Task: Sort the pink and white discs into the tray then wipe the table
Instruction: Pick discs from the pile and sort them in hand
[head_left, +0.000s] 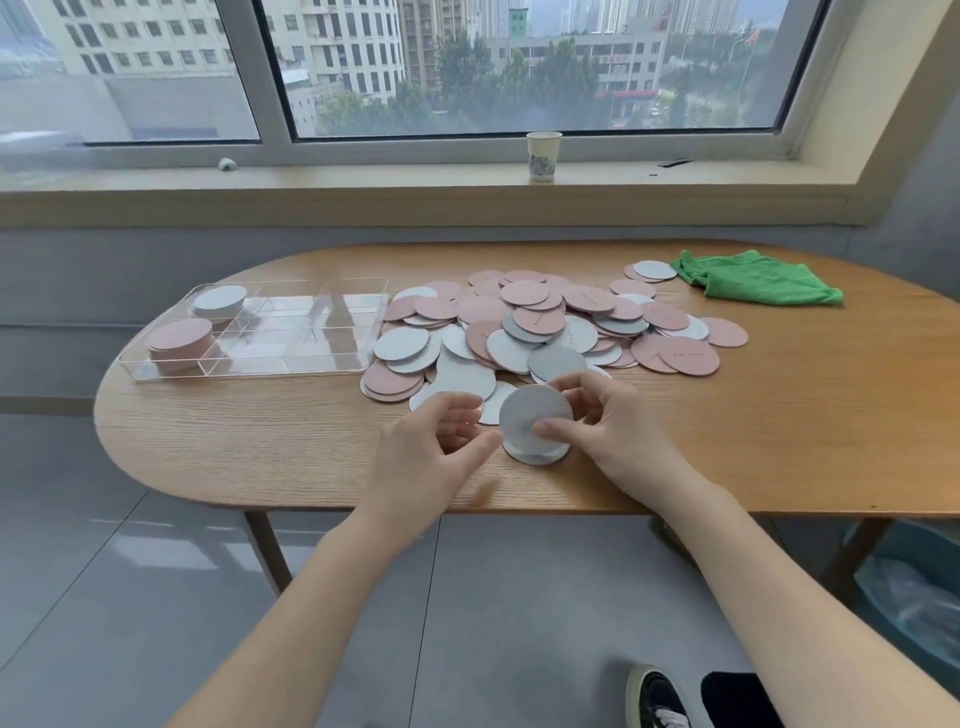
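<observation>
Table: oval wooden top, standing under a window sill. Tray: clear plastic with compartments, lay toward the left end; its far-left compartment held a stack of white discs; the near-left compartment held a stack of pink discs. Loose pile of discs: pink and white mixed, overlapping, spread over the middle of the table just right of the tray. Small stack of white discs: near the front edge, in front of the pile; right hand gripped it, thumb across the top disc, fingers curled behind. Left hand: beside that stack, fingers loosely bent, holding nothing. Green cloth: crumpled near the far right edge; two discs lay just left of it. Paper cup: upright on the sill.
</observation>
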